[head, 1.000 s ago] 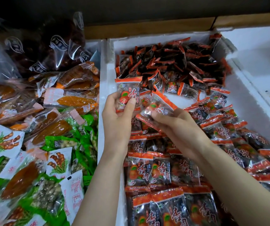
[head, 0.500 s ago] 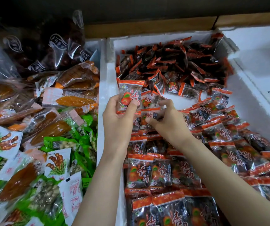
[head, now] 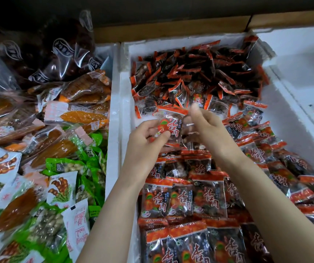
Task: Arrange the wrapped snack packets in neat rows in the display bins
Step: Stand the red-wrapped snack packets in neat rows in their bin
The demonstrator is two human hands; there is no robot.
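A white foam bin (head: 123, 76) holds several orange-and-clear snack packets. The near ones lie in neat rows (head: 182, 202); the far ones form a loose heap (head: 196, 73). My left hand (head: 142, 145) pinches one upright packet (head: 171, 126) by its lower left side, over the middle of the bin. My right hand (head: 207, 128) is at that packet's right edge with fingers curled, blurred; it seems to hold another clear packet (head: 190, 143) beneath. More rows (head: 262, 149) slant along the right side.
The left bin (head: 112, 103) is full of green, white and orange packets (head: 57, 168), with dark clear bags (head: 44, 54) behind. A white foam bin (head: 304, 59) stands to the right. A wooden ledge (head: 171, 27) runs along the back.
My left hand stayed with its packet held up. My right hand rose from the rows to the right edge of that packet.
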